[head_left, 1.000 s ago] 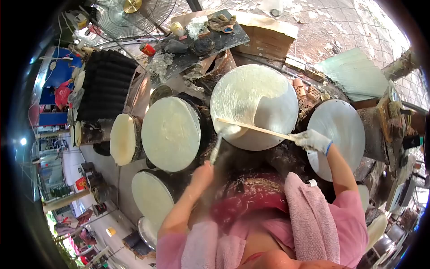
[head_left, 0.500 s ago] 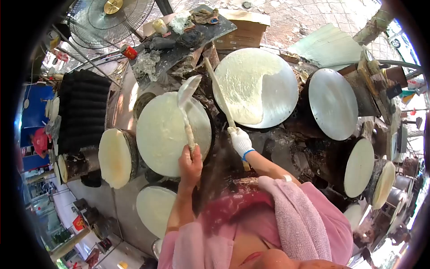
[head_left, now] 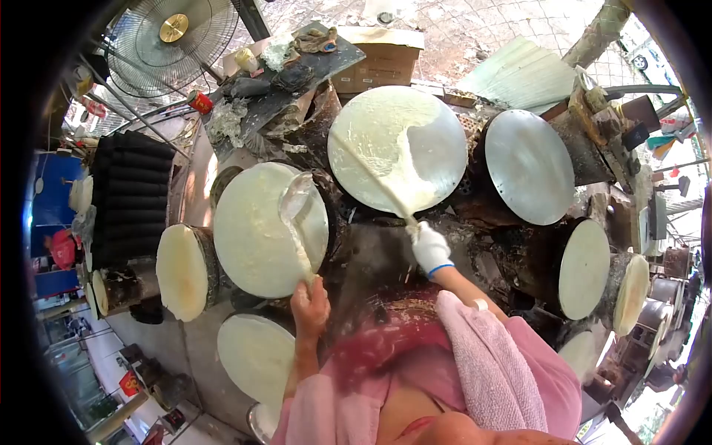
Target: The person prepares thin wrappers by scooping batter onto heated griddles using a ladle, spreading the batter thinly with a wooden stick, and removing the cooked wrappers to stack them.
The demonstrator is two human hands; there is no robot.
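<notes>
My bare left hand (head_left: 311, 305) is closed around the handle of a batter-coated ladle (head_left: 299, 241). The ladle's bowl is over the right part of the front-left griddle, which is almost covered by a pale batter sheet (head_left: 252, 230). In a white glove, my right hand (head_left: 431, 251) grips the near end of a long flat spreading stick (head_left: 374, 172). That stick slants across the back griddle (head_left: 443, 144), over wet batter (head_left: 386, 115). Batter covers the left and middle of this griddle, while bare metal shows on its right.
A bare round griddle (head_left: 530, 167) stands to the right. Batter-covered griddles (head_left: 584, 268) sit farther around on both sides, including one (head_left: 256, 356) by my left forearm. Behind are a cluttered dark board (head_left: 326, 65), a cardboard box (head_left: 382, 63) and a fan (head_left: 174, 44).
The stick has swung from the back griddle's left edge across its batter, which reaches farther along the near edge. The ladle has tilted, its bowl now lower over the left griddle. The view has shifted slightly.
</notes>
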